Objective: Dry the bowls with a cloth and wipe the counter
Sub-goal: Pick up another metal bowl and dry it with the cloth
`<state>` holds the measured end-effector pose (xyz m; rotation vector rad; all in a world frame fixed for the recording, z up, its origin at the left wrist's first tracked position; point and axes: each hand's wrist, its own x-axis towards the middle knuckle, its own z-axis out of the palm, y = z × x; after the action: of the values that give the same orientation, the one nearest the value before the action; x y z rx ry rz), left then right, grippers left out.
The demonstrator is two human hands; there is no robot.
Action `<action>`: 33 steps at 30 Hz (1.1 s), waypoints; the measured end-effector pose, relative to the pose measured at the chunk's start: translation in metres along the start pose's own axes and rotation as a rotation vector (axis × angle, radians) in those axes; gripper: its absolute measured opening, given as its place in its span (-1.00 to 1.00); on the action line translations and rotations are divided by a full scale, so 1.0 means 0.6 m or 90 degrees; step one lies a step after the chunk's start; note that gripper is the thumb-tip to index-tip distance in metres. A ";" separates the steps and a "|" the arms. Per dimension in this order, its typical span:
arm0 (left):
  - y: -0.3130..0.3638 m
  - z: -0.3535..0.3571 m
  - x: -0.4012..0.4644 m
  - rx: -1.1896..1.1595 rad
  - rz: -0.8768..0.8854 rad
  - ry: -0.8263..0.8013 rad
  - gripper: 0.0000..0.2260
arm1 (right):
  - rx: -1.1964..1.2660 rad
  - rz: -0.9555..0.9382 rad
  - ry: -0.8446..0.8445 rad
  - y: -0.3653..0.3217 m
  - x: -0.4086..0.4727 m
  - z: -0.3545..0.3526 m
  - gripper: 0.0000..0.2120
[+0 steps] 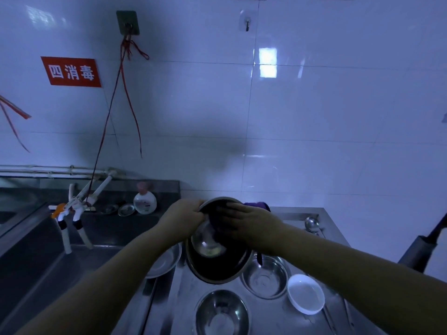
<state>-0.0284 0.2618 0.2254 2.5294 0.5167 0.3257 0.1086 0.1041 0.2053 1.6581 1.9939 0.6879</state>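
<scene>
The left hand grips the rim of a steel bowl tilted up above the counter. The right hand, fingers flat, presses a purple cloth inside it. Below the bowl sit a dark pan, two steel bowls and a white dish.

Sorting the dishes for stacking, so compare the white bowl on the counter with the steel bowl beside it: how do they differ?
The white bowl is opaque white and looks shallow and smaller; the steel bowl is shiny, reflective metal, deeper and wider. The white bowl lies further right. Both sit upright on the counter, untouched by either hand.
</scene>
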 end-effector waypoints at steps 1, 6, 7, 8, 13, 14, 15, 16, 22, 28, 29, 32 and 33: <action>-0.002 -0.002 -0.001 -0.029 -0.007 0.018 -0.77 | 0.023 0.024 0.039 -0.006 -0.004 0.002 -0.60; -0.002 -0.008 -0.007 -0.236 -0.048 0.131 -0.79 | 0.196 0.130 0.092 -0.057 -0.025 0.025 -0.38; 0.001 -0.005 -0.009 -0.271 -0.063 0.144 -0.78 | 0.210 0.157 0.104 -0.072 -0.025 0.027 -0.34; 0.004 0.001 -0.009 -0.301 -0.075 0.156 -0.80 | 0.224 0.177 0.119 -0.087 -0.023 0.027 -0.31; 0.004 0.027 -0.009 -0.415 -0.153 0.166 -0.85 | 0.286 0.193 0.165 -0.134 -0.002 0.020 -0.16; 0.002 0.027 -0.010 -0.425 -0.162 0.157 -0.86 | 0.292 0.181 0.175 -0.133 -0.004 0.019 -0.20; 0.000 0.024 -0.010 -0.426 -0.164 0.146 -0.87 | 0.285 0.158 0.181 -0.128 -0.009 0.021 -0.27; -0.004 0.020 -0.009 -0.418 -0.161 0.130 -0.88 | 0.265 0.130 0.186 -0.120 -0.016 0.023 -0.35; -0.019 -0.011 0.008 -0.210 -0.080 -0.010 -0.84 | 0.113 0.037 0.340 -0.054 -0.049 0.050 -0.78; -0.014 0.009 -0.029 0.181 0.084 0.227 -0.48 | 0.180 0.116 0.288 -0.045 -0.043 0.055 -0.81; -0.007 0.016 -0.043 0.234 0.190 0.264 -0.54 | 0.192 0.133 0.272 -0.045 -0.043 0.058 -0.78; 0.005 0.044 -0.071 0.370 0.424 0.184 -0.66 | 0.218 0.163 0.280 -0.049 -0.037 0.058 -0.74; 0.004 0.053 -0.074 0.394 0.447 0.136 -0.68 | 0.237 0.165 0.298 -0.051 -0.034 0.057 -0.75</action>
<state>-0.0569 0.2269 0.1945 3.2392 -0.2796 0.7958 0.1104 0.0826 0.1600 2.1607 2.3622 0.9072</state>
